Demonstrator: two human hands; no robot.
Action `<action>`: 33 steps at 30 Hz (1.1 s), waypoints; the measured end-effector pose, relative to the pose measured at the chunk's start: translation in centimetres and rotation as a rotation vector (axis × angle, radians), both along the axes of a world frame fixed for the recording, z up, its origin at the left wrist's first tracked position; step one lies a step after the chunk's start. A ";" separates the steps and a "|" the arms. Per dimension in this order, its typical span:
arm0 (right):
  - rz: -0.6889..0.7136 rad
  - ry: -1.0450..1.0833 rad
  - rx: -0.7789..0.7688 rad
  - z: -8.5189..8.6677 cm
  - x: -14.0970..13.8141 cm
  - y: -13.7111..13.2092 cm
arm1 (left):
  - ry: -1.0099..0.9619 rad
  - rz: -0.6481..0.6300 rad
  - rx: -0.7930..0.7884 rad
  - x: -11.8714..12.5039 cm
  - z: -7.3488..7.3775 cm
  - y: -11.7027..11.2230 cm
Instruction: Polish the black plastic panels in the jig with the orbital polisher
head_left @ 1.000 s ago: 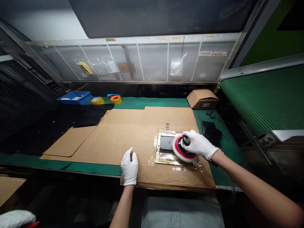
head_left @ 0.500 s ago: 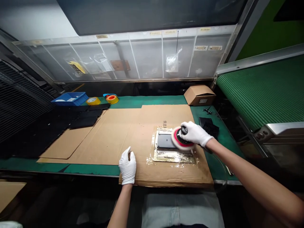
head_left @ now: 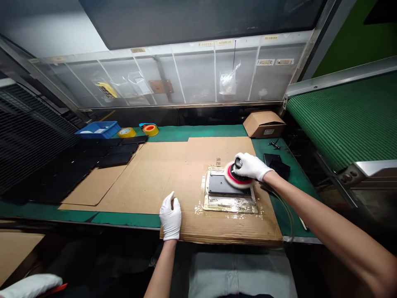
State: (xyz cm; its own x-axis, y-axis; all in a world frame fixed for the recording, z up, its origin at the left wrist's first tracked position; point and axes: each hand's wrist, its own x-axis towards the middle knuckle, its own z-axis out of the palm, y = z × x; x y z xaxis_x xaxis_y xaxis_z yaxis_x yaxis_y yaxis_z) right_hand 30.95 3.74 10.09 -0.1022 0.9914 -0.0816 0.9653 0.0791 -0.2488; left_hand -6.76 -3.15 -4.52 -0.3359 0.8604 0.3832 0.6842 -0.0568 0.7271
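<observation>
My right hand [head_left: 249,166], in a white glove, is wrapped round the black grip of a polisher [head_left: 236,178] with a red and white pad. The pad lies over the far right part of a dark grey flat panel [head_left: 215,186], hiding that part. Under the panel is a worn, pale, rectangular fixture [head_left: 214,204] taped to the cardboard. My left hand [head_left: 170,217], also gloved, rests at the near edge of the cardboard [head_left: 186,225], thumb and fingers apart, holding nothing.
Many black panels [head_left: 77,174] cover the left of the bench. Behind are a blue bin [head_left: 104,131], tape rolls [head_left: 126,132] and a cardboard box [head_left: 263,124]. Black parts [head_left: 276,164] and a hose [head_left: 290,211] lie right, near a green conveyor [head_left: 350,111]. Another person's gloved hand [head_left: 34,284] shows lower left.
The polisher in my right hand has shifted away from me and slightly left over the panel. A co-worker's gloved hand with something red has come into view at lower left.
</observation>
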 end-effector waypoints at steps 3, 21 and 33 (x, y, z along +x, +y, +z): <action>-0.009 -0.029 -0.022 0.2 -0.2 0.7 | -0.004 0.004 0.006 -0.1 -0.1 -0.1; 0.333 -0.021 0.003 0.4 -6.9 -2.7 | 0.012 -0.003 0.003 0.0 -0.2 -0.2; 0.174 -0.110 0.018 0.7 -6.3 -3.4 | 0.007 0.011 0.042 0.2 -0.3 -0.1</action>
State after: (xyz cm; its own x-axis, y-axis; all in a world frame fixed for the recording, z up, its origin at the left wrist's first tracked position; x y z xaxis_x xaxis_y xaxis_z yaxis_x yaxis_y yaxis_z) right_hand 24.61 0.30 10.74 -0.2639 0.9609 -0.0844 0.9580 0.2509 -0.1393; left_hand -6.52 -3.21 -4.79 -0.3427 0.8398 0.4211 0.6899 -0.0793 0.7196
